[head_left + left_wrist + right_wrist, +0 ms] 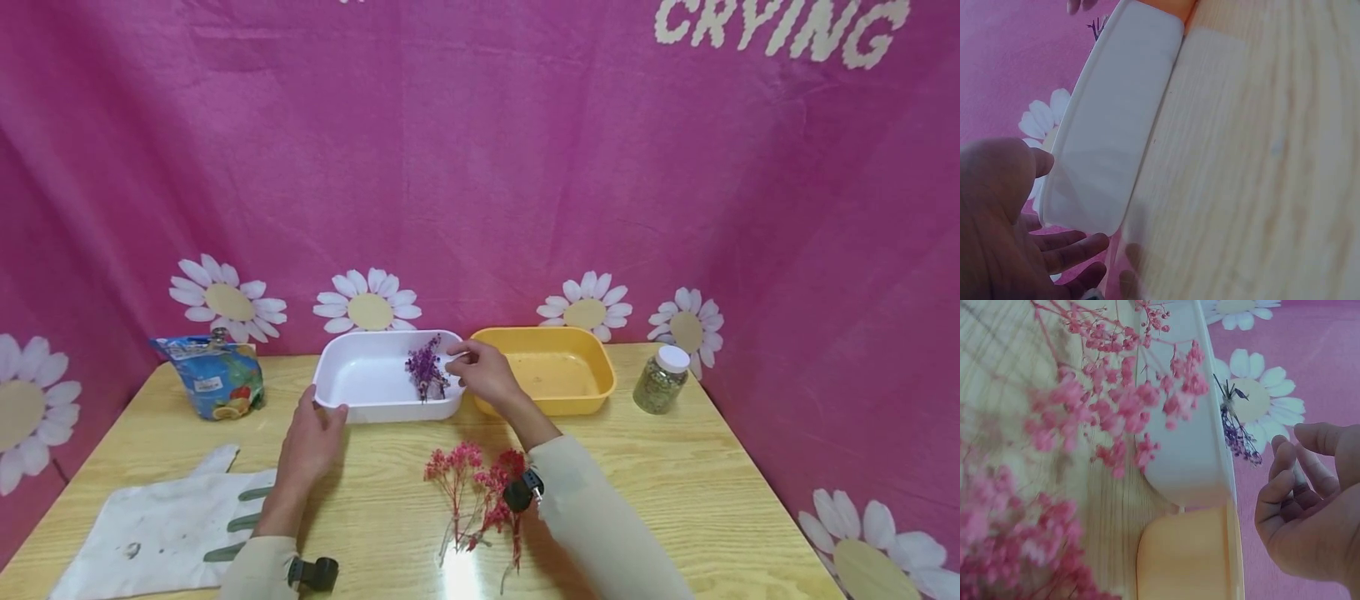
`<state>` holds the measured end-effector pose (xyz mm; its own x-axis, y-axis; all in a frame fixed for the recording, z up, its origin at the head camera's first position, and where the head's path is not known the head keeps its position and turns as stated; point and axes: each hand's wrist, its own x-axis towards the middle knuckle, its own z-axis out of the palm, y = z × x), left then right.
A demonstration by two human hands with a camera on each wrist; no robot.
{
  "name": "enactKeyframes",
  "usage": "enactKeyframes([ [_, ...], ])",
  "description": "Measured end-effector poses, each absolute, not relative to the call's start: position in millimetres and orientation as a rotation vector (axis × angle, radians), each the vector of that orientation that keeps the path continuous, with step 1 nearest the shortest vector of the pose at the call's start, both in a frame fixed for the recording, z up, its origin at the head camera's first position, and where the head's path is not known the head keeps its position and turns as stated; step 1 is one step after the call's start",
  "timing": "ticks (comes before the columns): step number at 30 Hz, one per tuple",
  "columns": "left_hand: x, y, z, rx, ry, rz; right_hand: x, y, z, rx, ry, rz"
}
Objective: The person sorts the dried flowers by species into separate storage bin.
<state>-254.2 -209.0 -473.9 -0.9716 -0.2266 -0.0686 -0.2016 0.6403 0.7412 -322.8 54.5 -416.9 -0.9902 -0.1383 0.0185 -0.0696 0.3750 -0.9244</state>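
Note:
A small purple dried bunch point(426, 367) lies in the right part of the white tray point(360, 412), its stems toward the front. My right hand point(487, 373) is above the tray's right end beside the bunch, fingers loosely bent with nothing visible between them; the right wrist view shows a gap between the hand point(1310, 500) and the purple bunch point(1238, 434). At the tray's front left corner is my left hand point(309, 437), thumb near the rim; the left wrist view shows its fingers point(1075, 250) spread around the end of the white tray point(1107, 119).
A yellow tray point(558, 406) stands right of the white one, then a lidded jar point(661, 382). Pink and red dried flowers point(457, 471) lie in front. On the left are a blue pouch point(213, 379) and a white cloth-like item with green stripes point(165, 529). Pink fabric hangs behind.

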Motion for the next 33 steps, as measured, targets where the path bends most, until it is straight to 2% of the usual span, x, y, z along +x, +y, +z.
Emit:
enactKeyframes([
  [21, -246.3, -203.9, -456.2, 0.417, -2.696, -1.130, -290.5, 128.1, -431.1, -0.166, 2.682, -1.822],
  [33, -245.1, -184.9, -445.2, 0.302, -2.585, -1.129, -280.5, 162.0, -439.7, -0.077, 2.723, -1.860],
])
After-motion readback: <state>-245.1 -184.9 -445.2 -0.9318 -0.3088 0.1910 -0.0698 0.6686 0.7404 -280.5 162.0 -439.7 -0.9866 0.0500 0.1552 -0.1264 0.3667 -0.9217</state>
